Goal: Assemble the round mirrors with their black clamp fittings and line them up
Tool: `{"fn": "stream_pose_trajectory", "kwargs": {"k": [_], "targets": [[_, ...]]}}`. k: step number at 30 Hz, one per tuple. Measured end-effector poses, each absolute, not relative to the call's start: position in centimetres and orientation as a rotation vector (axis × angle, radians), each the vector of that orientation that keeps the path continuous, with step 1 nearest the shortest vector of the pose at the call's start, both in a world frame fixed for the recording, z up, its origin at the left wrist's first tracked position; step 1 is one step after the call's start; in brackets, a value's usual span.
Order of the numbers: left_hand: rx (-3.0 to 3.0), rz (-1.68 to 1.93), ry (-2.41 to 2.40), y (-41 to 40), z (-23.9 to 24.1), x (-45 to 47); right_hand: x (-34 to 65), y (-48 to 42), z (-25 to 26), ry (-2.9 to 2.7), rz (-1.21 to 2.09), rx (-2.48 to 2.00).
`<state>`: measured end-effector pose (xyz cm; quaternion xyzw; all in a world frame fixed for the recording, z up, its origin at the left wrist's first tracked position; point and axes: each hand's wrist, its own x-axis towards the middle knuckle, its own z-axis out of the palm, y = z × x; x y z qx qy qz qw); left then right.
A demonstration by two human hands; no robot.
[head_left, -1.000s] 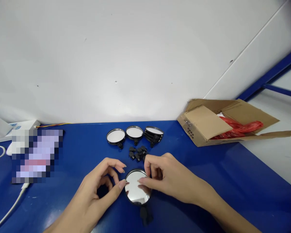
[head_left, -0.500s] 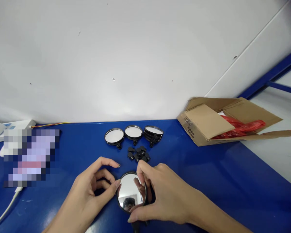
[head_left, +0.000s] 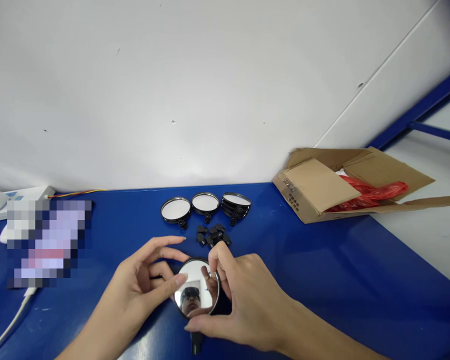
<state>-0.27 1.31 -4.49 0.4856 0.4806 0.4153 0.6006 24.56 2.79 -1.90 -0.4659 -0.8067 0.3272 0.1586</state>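
Grasping one round mirror (head_left: 195, 281) at the lower centre of the frame, the left hand (head_left: 146, 280) and right hand (head_left: 243, 300) share the grip, the left thumb on the glass, the right thumb and forefinger at the rim. One black stem (head_left: 196, 344) points downward. Beyond, three mirror faces (head_left: 205, 202) show, the right one topping a stack; a heap of black pieces (head_left: 213, 234) overlaps too much to count. Compared with half a second earlier, the left thumb has moved from the rim onto the glass, and the mirror sits slightly farther left. The blue tabletop (head_left: 307, 260) meets a white wall (head_left: 210, 100); one cardboard box (head_left: 315, 187) lies at right.
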Motion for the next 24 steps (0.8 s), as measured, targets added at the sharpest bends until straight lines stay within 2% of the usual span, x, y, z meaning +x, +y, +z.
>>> {"fn": "stream_pose_trajectory", "kwargs": {"k": [9,24], "targets": [[1.056,1.198,1.215,0.9,-3.6,0.1,24.7,2.3,-3.2,-2.172,0.531,-1.021],[0.970,1.163,1.204,0.9,-4.1,0.2,24.6,2.6,-4.0,-2.209,0.205,-0.949]]}}
